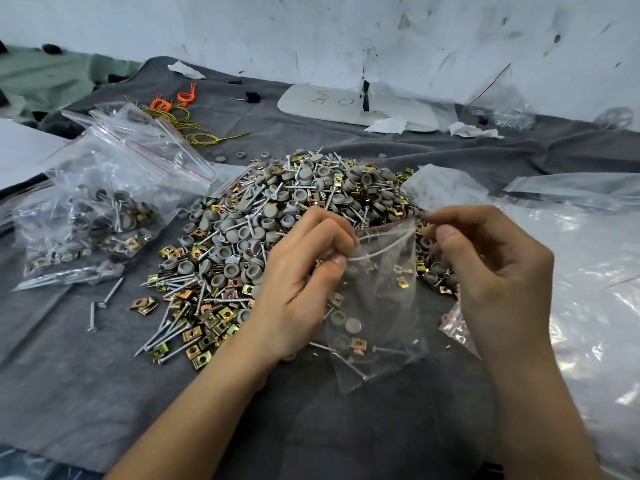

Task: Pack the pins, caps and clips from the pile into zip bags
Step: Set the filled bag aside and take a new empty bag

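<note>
A big pile [277, 216] of grey round caps, silver pins and brass clips lies on the grey cloth [86, 358] at the centre. In front of it I hold a small clear zip bag [377, 306] upright by its mouth. My left hand [301, 282] pinches the left side of the opening and my right hand [491, 271] pinches the right side. The bag holds a few caps, clips and pins at its bottom.
Filled zip bags [100, 209] lie heaped at the left. Large clear plastic sheeting [588, 271] covers the right side. Loose pins [104, 303] lie left of the pile. Orange and yellow wires [176, 112], a white board [356, 105] and paper scraps sit near the far wall.
</note>
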Motion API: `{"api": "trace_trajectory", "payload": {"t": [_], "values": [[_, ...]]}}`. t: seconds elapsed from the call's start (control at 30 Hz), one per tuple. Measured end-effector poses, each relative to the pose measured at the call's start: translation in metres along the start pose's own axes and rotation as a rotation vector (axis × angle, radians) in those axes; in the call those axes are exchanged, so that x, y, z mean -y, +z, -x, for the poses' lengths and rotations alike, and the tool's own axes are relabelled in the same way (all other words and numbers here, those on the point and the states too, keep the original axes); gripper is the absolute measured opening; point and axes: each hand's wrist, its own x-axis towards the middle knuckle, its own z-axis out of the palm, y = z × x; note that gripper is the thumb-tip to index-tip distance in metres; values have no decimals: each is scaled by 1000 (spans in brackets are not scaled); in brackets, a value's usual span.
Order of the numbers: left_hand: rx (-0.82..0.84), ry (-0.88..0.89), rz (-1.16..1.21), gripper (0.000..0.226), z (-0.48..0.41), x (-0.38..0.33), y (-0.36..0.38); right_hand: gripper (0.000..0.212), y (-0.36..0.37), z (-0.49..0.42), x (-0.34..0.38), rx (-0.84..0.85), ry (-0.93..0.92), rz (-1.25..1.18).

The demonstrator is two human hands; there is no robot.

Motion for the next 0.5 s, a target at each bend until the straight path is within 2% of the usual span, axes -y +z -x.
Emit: {"api": "trace_trajectory", "payload": {"t": [0.1,0.17,0.27,0.33,0.4,0.5], "values": [[-29,-15,52,11,0,0,-1,23,-5,-3,-14,-45,155,31],[-72,-7,77,13,0,1,-2,25,-10,-4,-27,0,294,141],[-189,-28,189,20,0,2,-5,20,-14,-3,-43,220,452,336],[-287,-58,298,28,-1,3,-8,18,-11,-1,-44,338,492,397],[-370,-66,362,30,-3,4,-11,20,-6,1,-38,441,468,393],[-443,-24,403,33,-5,3,-14,17,7,5,-23,744,438,301]]}}
